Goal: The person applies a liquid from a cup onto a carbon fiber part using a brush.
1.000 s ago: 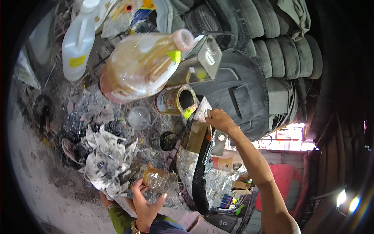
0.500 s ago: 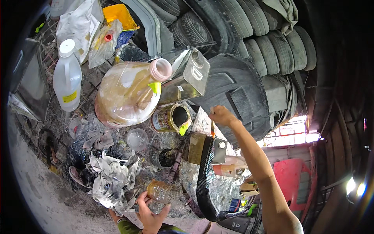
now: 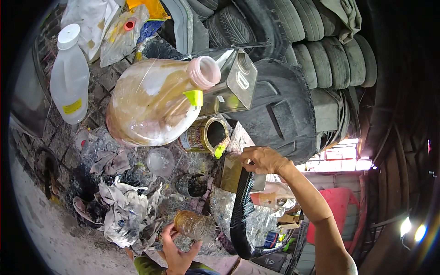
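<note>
In the lower middle, my left hand [image 3: 178,250] holds a clear plastic cup [image 3: 196,224] with amber, sticky-looking residue, fingers along one side and the thumb apart. My right hand [image 3: 263,160] is closed on a paintbrush [image 3: 248,162]; just the pale end of its handle shows, and the bristles are hidden. That hand is right at the upper end of a glossy black, woven-textured curved strip [image 3: 241,211], which bends away at its bottom. Behind the strip stands a rectangular metal can [image 3: 230,174].
A big resin-stained jug [image 3: 151,103] stands at centre left beside an open round tin [image 3: 216,134] and a tall metal can [image 3: 229,91]. Crumpled rags [image 3: 128,213], a clear cup [image 3: 160,161] and a dark-filled cup [image 3: 195,184] lie nearer. Stacked tyres [image 3: 339,59] are at the back.
My right hand has moved down with the brush, now covering the strip's upper end. The left hand keeps its hold on the cup. The view has shifted slightly.
</note>
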Tool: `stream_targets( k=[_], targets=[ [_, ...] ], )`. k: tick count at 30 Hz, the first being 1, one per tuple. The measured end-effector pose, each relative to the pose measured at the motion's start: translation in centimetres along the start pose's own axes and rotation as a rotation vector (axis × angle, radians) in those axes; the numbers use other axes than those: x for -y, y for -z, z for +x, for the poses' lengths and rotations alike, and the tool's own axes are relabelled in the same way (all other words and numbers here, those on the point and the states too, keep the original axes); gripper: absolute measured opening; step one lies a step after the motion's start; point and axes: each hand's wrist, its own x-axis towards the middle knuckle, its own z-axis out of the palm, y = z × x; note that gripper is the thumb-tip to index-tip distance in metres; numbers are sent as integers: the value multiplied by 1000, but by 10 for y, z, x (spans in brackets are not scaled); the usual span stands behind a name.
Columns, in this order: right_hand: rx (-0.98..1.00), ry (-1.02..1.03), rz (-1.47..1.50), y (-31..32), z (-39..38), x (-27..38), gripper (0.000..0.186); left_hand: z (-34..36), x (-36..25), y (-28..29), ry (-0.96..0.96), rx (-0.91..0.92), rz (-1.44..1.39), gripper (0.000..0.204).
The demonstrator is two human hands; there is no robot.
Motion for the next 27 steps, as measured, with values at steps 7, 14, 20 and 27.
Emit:
stream_targets(
  k=[7,14,20,27],
  targets=[
    [8,11,48,5,-25,-16,23,-1,0,-1,4,-34,-12,89],
    [-67,-82,213,21,-49,-25,19,-1,1,-5,-43,5,29,89],
    [-184,-66,358,21,-35,-28,24,0,-9,-7,-12,2,35,84],
    [-24,-104,226,2,-25,-35,29,-1,-6,-9,11,30,39,84]
  ],
)
